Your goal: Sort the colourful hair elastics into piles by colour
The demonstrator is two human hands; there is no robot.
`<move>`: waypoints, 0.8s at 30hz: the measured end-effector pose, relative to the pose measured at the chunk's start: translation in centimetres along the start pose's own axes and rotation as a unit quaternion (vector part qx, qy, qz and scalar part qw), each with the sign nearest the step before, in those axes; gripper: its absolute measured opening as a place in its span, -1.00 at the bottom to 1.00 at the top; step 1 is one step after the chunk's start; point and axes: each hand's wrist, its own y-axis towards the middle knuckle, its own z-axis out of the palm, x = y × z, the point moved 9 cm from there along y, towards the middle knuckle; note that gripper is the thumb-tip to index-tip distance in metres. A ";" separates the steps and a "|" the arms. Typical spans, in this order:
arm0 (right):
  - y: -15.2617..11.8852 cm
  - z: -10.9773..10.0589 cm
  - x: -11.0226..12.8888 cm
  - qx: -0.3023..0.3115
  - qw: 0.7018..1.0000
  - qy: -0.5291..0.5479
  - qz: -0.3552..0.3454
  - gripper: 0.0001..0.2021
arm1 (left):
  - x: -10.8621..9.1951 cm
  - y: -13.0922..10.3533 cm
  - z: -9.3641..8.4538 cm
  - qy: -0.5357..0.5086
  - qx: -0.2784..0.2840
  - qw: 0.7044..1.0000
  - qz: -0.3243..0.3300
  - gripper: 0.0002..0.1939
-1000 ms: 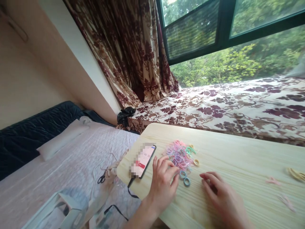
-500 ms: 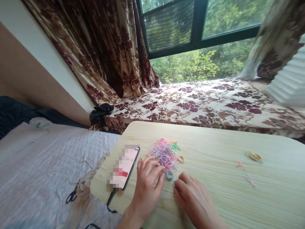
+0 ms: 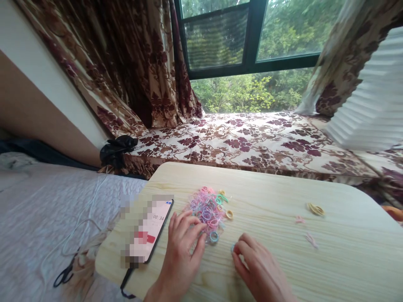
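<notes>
A loose pile of small coloured hair ties [image 3: 206, 209], mostly pink and purple, lies on the pale wooden table [image 3: 267, 193]. My left hand [image 3: 185, 239] rests against the near left side of this pile, its fingers spread. One blue hair tie [image 3: 214, 237] sits at the pile's near edge, just right of my left thumb. To the right, my right hand [image 3: 256, 262] is closed with a light-blue hair tie [image 3: 233, 248] at its fingertips, mostly hidden by the fingers. Farther right are a bunch of yellow hair ties [image 3: 315, 209], a small pink bunch [image 3: 299, 219] and a pale lilac bunch [image 3: 311, 240].
A phone [image 3: 151, 235] showing a running timer lies left of the pile, a black strap [image 3: 126, 281] at its lower end. Left of the table is a bed [image 3: 56, 201] with a white cable. Behind stands a flower-patterned window seat [image 3: 245, 142]; a white pleated object [image 3: 371, 96] is at right.
My right hand has moved a little rightward from the pile, with the light-blue hair tie at its fingertips. My left hand stays by the pile. The whole view has shifted slightly.
</notes>
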 end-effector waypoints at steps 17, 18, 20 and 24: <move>3.5 -5.4 -24.0 0.063 0.948 -0.070 0.305 -0.82 | 0.2 -0.5 0.0 0.000 -0.002 1.000 0.006 -0.74; 3.6 -5.3 -24.1 0.069 0.945 -0.071 0.310 -0.83 | 0.3 -0.5 0.0 -0.001 -0.001 1.000 0.004 -0.75; 3.5 -5.4 -24.0 0.075 0.942 -0.070 0.320 -0.83 | 0.4 -0.5 0.1 -0.003 0.001 1.000 0.000 -0.76; 3.2 -6.9 -24.0 0.070 0.936 -0.065 0.339 -0.82 | 0.6 -0.6 0.2 -0.005 0.003 1.000 -0.003 -0.76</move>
